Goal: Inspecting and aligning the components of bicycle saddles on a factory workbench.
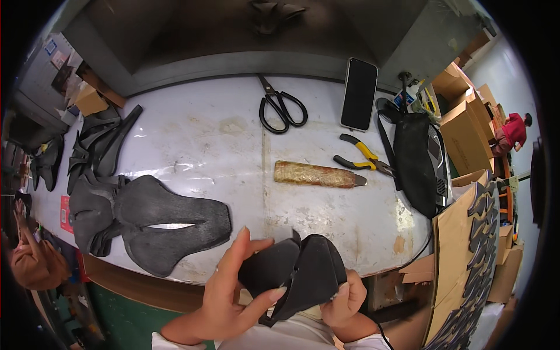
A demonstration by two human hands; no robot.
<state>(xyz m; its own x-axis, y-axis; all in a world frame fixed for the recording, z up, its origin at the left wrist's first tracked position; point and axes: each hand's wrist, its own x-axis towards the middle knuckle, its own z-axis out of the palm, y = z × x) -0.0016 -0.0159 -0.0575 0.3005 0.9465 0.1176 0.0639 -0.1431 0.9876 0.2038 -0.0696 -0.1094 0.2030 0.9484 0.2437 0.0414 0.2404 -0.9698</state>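
Bottom centre: left hand [230,291] and right hand [345,300] pinch folded black pad [297,274], fingers pressed on it. Finished-looking pads [151,219] stacked left; scissors [280,108], pliers [364,156] untouched.

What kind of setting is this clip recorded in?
Likely a small workshop making goods from cut black material: stacks of cut black pieces lie on a worn workbench, with scissors and pliers, and cardboard boxes beside it.

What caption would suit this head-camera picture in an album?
Both hands, left and right, fold a black cut piece over a worktable with scissors, pliers, phone.
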